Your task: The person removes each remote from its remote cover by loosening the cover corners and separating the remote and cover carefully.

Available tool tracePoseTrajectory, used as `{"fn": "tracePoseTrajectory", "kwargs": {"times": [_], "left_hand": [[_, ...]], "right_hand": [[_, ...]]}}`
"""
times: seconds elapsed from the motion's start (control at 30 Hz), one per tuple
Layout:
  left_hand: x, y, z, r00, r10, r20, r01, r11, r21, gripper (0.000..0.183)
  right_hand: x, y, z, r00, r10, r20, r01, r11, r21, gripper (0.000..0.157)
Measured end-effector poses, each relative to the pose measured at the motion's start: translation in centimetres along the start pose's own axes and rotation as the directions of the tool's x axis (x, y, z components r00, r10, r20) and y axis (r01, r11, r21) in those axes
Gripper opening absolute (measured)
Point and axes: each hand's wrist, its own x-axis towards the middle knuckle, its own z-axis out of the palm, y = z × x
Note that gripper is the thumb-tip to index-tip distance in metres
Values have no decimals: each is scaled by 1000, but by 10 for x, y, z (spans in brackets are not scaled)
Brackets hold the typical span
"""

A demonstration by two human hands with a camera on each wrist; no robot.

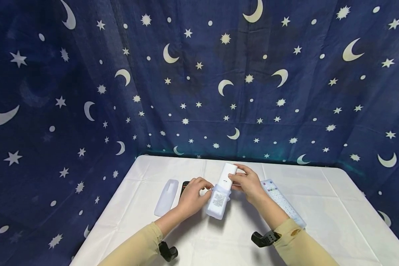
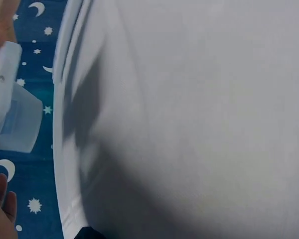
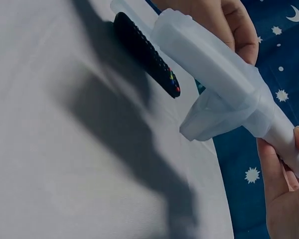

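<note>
A white remote control (image 1: 227, 176) is partly inside a translucent silicone sleeve (image 1: 217, 207), held tilted over the table. My right hand (image 1: 248, 183) grips the bare upper end of the remote between thumb and fingers. At the sleeve's bunched rim, my left hand (image 1: 193, 196) pinches the soft edge from the left side. The right wrist view shows the sleeve (image 3: 204, 62) flaring out around the remote (image 3: 283, 140), its rim loose and folded. In the left wrist view, only part of the sleeve (image 2: 24, 122) appears at the left edge.
Beyond my left hand lies a black remote (image 3: 142, 52) with coloured buttons, partly hidden in the head view. A separate pale sleeve (image 1: 166, 198) lies left of it. Right of my right forearm is a light, many-buttoned remote (image 1: 283, 201). A starry curtain (image 1: 199, 92) hangs behind the white table (image 1: 322, 207).
</note>
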Motion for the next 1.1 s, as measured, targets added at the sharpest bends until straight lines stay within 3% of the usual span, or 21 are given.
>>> {"fn": "tracePoseTrajectory", "kwargs": {"times": [0.1, 0.53, 0.73, 0.87, 1.0, 1.1], "left_hand": [[0, 1, 1, 1000, -13, 7, 13, 999, -45, 9], [-11, 1, 4, 995, 79, 62, -81, 996, 25, 16], [-17, -2, 3, 998, 38, 55, -42, 996, 75, 12], [-15, -1, 3, 999, 39, 20, -40, 997, 61, 20], [-9, 5, 3, 993, 118, -22, -116, 991, 70, 26], [-4, 10, 4, 975, 222, -13, -219, 969, 115, 22]], "right_hand": [[0, 1, 1, 1000, 5, -1, -5, 1000, 6, 64], [8, 1, -7, 1000, 14, -7, -14, 999, -37, 64], [5, 3, -3, 999, 38, -13, -39, 998, -39, 66], [4, 3, -1, 1000, 17, -23, -18, 999, -30, 64], [3, 3, 1, 1000, -11, -29, 10, 999, -37, 64], [3, 3, 4, 999, -16, -40, 14, 998, -55, 64]]}}
